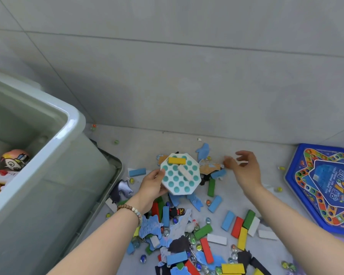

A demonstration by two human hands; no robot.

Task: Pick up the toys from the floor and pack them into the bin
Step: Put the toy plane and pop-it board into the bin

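Carrying the octagon [180,175] flat is what matters here. My left hand [152,184] grips it by its near-left edge, thumb on top, and a yellow block [177,160] and a white block [184,172] lie loose on its dotted face. The bin [72,120] stands to the left of that hand with its rim above wrist level. I judge the best move is to lift the octagon level, swing it left over the rim, and tip it only once it is inside, so the two blocks slide in with it rather than falling back onto the floor [256,139].

My right hand [244,167] hangs open to the right of the octagon, fingers loosely bent and holding nothing I can see, just above some puzzle pieces [209,167]. It could gather a few of those and add them to the octagon before the trip. More blocks [227,220] and marbles [208,202] lie below and between my forearms, and a game board [326,185] lies well to the right of the right hand.

The right fingertips are blurred, so I cannot tell whether they touch a piece. My left fingers are hidden under the octagon. The bin is cut off at the left edge. Only a doll [14,159] and a scrap of something yellow show inside, so how full it is stays unclear. The game board runs out of view on the right, and the pile runs off the bottom.
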